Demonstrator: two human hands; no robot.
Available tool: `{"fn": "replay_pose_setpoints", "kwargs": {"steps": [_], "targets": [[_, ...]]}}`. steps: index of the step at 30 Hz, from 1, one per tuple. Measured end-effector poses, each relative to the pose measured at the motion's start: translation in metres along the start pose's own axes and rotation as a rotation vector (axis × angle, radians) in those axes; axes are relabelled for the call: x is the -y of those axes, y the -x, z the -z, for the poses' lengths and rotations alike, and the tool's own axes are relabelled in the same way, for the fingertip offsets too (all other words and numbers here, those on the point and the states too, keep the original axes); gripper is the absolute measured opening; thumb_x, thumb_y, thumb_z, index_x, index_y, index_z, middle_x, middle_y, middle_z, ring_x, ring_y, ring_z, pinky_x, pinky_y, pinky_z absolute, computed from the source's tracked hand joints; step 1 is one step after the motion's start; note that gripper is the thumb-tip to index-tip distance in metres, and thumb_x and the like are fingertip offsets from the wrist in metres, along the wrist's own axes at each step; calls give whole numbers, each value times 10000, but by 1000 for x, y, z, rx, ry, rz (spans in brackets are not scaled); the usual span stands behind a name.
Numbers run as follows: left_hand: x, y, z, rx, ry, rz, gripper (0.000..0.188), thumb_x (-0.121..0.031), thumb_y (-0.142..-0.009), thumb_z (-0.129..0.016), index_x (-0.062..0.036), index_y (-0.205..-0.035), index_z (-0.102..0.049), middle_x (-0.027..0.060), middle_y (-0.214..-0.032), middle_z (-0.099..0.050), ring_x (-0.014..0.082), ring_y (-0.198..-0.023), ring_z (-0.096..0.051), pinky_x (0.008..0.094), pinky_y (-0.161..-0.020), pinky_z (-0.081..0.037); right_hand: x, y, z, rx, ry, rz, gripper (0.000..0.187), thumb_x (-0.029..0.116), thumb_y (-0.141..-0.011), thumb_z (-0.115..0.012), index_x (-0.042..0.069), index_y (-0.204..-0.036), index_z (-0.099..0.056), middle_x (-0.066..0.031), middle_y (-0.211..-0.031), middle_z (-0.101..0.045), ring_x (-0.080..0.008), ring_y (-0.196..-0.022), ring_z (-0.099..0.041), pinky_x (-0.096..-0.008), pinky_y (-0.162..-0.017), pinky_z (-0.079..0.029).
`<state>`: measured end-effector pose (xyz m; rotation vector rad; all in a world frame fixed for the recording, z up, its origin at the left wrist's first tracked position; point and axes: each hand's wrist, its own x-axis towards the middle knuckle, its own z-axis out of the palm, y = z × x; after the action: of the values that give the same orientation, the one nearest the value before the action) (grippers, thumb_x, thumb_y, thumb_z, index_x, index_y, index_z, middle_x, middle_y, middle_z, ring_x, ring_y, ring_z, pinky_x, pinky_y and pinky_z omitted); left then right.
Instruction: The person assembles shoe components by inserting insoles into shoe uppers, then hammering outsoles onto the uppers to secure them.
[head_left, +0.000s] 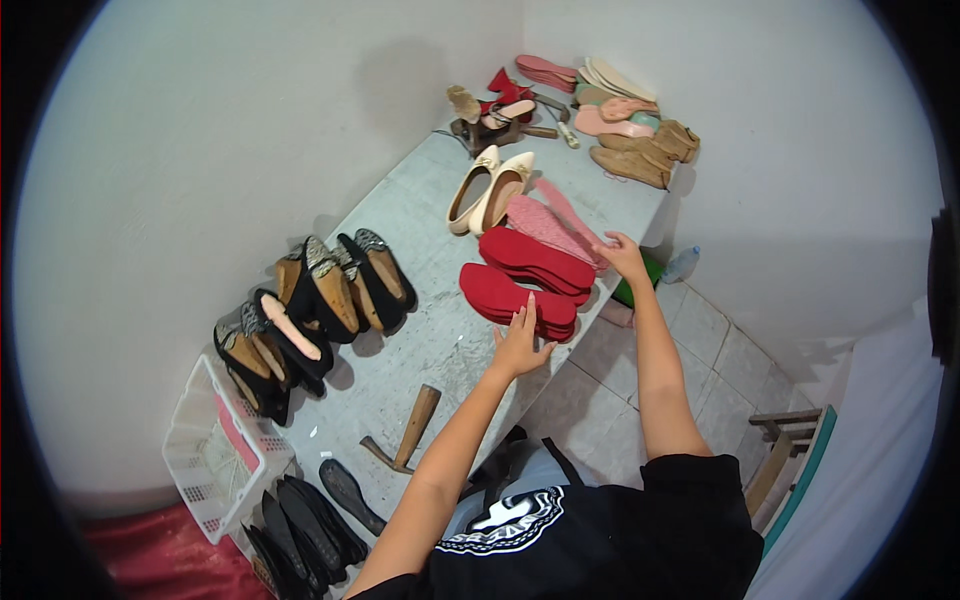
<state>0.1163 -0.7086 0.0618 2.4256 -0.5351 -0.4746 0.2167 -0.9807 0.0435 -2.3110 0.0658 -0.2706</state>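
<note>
Red soles (pixel 492 290) lie under the loosely spread left hand (pixel 520 345), while the right hand (pixel 626 259) pinches a pink insole (pixel 568 212).

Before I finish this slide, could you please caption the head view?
Left hand on stacked red soles, right hand at a pink sole, cream shoes beyond on the worktable.

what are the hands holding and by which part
The right hand holds a pink insole by its near end; the left hand rests on the nearer red insole stack, apparently without gripping it.
</note>
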Motion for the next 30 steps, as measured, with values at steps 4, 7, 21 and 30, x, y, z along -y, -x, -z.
{"fn": "replay_pose_setpoints", "kwargs": {"steps": [4, 7, 21, 30], "targets": [[38, 32, 3, -201, 380, 51, 926, -412, -784, -577, -92, -1398, 38, 226, -1371, -282, 325, -1260, -317, 489, -1009, -229, 74, 56, -26, -38, -829, -339, 483, 142, -761, -666, -21, -1168, -461, -104, -992, -584, -149, -874, -577, -262, -751, -466], [51, 60, 11, -373, 662, -21, 774, -334, -873, -503, -1, -1387, -30, 219, -1346, -327, 276, -1248, -336, 341, -1019, -251, 119, 104, -75, -61, -1120, -100, 390, 19, -770, -626, -7, -1126, -468, -57, -928, -560, -129, -846, -551, -257, -714, -466], [136, 311, 0, -876, 1316, 293, 541, -465, -932, -279, -76, -1300, -353, 109, -1250, -456, 152, -926, -525, 298, -815, -444, 278, 339, -226, 930, -458, 239, 730, 247, -648, -765, -3, -1218, -385, -137, -1088, -457, -174, -905, -502, -295, -781, -444], [150, 422, -34, -969, 1434, 505, 483, -421, -942, -310, -54, -1240, -411, 61, -1087, -520, 141, -987, -512, 274, -857, -408, 298, 416, -276, 1220, -541, 241, 816, 215, -622, -777, 17, -1258, -304, -139, -1093, -419, -215, -881, -509, -307, -694, -487]]}}
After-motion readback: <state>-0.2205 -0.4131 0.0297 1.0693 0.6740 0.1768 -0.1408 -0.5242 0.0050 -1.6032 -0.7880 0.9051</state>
